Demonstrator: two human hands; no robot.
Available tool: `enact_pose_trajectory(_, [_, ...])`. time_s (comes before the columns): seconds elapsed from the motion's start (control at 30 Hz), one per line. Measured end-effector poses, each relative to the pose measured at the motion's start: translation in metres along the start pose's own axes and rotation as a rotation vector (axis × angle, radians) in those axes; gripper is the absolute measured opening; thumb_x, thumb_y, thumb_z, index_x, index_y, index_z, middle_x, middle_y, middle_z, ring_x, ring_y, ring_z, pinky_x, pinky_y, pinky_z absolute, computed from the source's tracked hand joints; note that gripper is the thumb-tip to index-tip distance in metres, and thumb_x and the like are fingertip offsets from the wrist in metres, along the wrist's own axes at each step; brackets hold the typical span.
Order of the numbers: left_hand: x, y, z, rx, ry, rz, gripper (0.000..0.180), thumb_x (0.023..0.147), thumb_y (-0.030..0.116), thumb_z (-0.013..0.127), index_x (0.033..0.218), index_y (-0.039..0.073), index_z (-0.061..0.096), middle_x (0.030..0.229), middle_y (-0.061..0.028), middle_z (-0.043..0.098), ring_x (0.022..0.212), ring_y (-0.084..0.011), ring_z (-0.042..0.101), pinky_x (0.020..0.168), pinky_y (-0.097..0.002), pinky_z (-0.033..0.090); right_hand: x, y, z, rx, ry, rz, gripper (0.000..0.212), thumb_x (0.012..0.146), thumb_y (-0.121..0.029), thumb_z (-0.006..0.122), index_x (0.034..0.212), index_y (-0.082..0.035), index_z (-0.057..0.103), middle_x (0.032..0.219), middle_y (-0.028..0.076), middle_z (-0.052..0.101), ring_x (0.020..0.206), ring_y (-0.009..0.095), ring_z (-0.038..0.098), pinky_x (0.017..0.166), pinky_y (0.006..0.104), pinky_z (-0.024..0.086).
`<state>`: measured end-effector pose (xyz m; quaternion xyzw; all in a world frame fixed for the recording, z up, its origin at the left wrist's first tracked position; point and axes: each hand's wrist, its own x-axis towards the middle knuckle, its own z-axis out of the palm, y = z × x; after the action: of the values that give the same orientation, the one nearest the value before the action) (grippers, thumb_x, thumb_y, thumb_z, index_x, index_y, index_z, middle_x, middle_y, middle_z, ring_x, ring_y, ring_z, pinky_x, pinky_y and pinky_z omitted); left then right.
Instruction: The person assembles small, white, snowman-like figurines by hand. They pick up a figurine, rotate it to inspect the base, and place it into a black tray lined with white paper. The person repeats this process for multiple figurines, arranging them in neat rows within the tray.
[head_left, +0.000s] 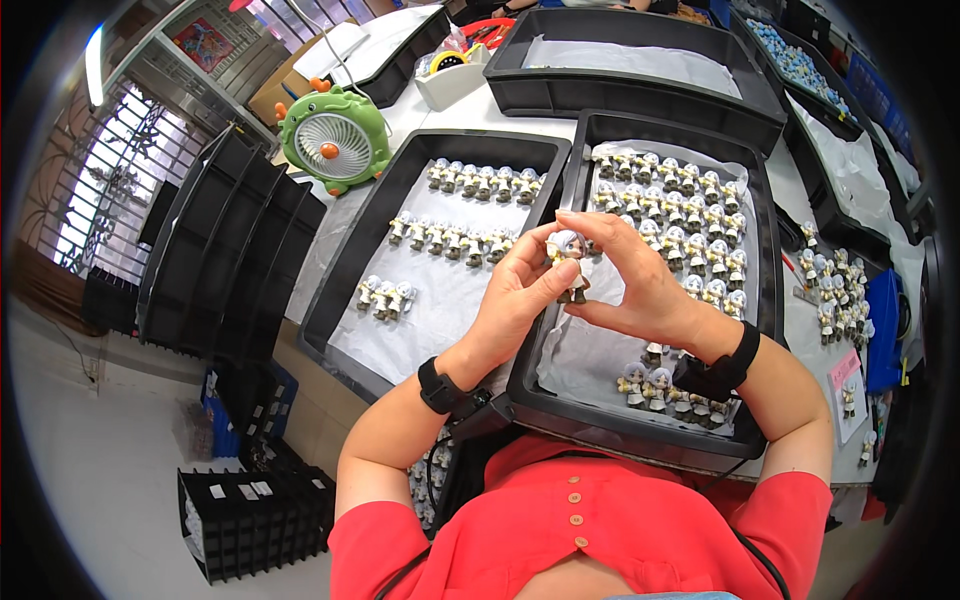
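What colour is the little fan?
The fan is green, with an orange middle; it shows best in the head view.

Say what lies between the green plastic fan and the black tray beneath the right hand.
A second black tray, lined with white sheeting and holding three rows of small painted figurines; the head view shows it.

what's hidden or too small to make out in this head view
Head view, held figurine: its back, turned away; left hand covers part of its front.
Head view, tray figurines in the right tray: some covered by right hand and black wristband.
Head view, lower figurines: partly hidden by left arm and red shirt.
Head view, blue pieces: too small to identify.
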<state>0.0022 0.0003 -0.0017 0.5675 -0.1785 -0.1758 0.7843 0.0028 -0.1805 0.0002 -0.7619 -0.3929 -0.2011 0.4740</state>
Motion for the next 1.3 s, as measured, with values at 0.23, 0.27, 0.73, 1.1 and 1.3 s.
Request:
enact_pose_trajectory(0.23, [0.0002, -0.0021, 0.0006, 0.001, 0.015, -0.019, 0.051, 0.091, 0.023, 0.060, 0.132, 0.002, 0.038, 0.111, -0.0058, 0.054, 0.093, -0.0122, 0.058, 0.081, -0.0274, 0.048, -0.0008, 0.0009, -0.0003, 0.001, -0.015, 0.015, 0.077, 0.061, -0.005, 0.075, 0.131, -0.008, 0.043, 0.119, 0.015, 0.051, 0.109, 0.031, 0.051, 0.093, 0.0379, 0.044])
enact_pose_trajectory(0.27, [0.0003, -0.0025, 0.0006, 0.003, 0.017, -0.020, 0.052, 0.091, 0.024, 0.060, 0.132, 0.002, 0.038, 0.111, -0.0058, 0.054, 0.093, -0.0123, 0.058, 0.081, -0.0274, 0.048, -0.0011, 0.0015, -0.0002, -0.002, -0.017, 0.013, 0.076, 0.061, -0.005, 0.075, 0.130, -0.008, 0.043, 0.119, 0.015, 0.051, 0.110, 0.031, 0.051, 0.093, 0.0380, 0.044])
enact_pose_trajectory(0.73, [0.0023, -0.0063, -0.0026, 0.009, 0.014, -0.052, 0.049, 0.092, 0.024, 0.056, 0.133, 0.005, 0.037, 0.115, -0.0089, 0.056, 0.094, -0.0169, 0.061, 0.081, -0.0310, 0.051, -0.0016, 0.0022, 0.0008, 0.001, -0.026, 0.046, 0.075, 0.063, -0.006, 0.075, 0.131, -0.008, 0.042, 0.119, 0.015, 0.051, 0.108, 0.031, 0.052, 0.089, 0.0366, 0.047])
enact_pose_trajectory(1.1, [0.0026, -0.0077, -0.0034, 0.023, 0.017, -0.052, 0.051, 0.092, 0.025, 0.056, 0.135, 0.006, 0.036, 0.116, -0.0097, 0.056, 0.094, -0.0168, 0.061, 0.082, -0.0311, 0.051, -0.0011, 0.0013, 0.0001, 0.002, -0.024, 0.039, 0.075, 0.064, -0.005, 0.074, 0.131, -0.008, 0.042, 0.120, 0.015, 0.051, 0.107, 0.030, 0.052, 0.088, 0.0359, 0.047])
enact_pose_trajectory(1.3, [0.0021, -0.0059, -0.0012, 0.023, 0.019, -0.052, 0.052, 0.092, 0.025, 0.056, 0.135, 0.005, 0.035, 0.116, -0.0101, 0.056, 0.095, -0.0163, 0.061, 0.082, -0.0308, 0.051, -0.0019, 0.0022, 0.0012, 0.023, -0.019, 0.049, 0.075, 0.064, -0.004, 0.075, 0.131, -0.009, 0.042, 0.119, 0.014, 0.051, 0.104, 0.028, 0.053, 0.085, 0.0344, 0.048])
